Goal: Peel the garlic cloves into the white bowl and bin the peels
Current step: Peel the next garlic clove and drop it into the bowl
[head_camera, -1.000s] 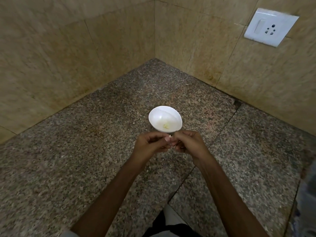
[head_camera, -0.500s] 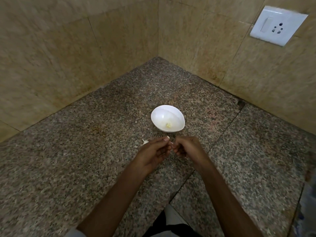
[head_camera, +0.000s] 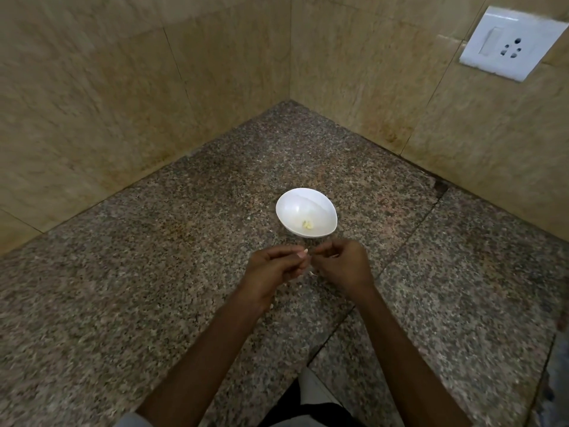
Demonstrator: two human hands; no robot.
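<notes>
Item: small white oval bowl (head_camera: 289,208) on speckled granite counter (head_camera: 154,288); a few peeled yellowish garlic pieces (head_camera: 308,224) lay inside. Left hand (head_camera: 272,268) curled, pinched a pale garlic clove (head_camera: 305,251) just before the bowl. Right hand (head_camera: 343,266) curled beside it; its hold could not be made out. Peeling was judged early, and no bin was visible.

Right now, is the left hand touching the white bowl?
Apart. The head view shows bare granite counter between the left hand and the white bowl.

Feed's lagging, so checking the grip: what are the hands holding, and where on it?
Left hand and right hand pinch something small and pale between their fingertips, probably a garlic clove; which part of it is hidden.
</notes>
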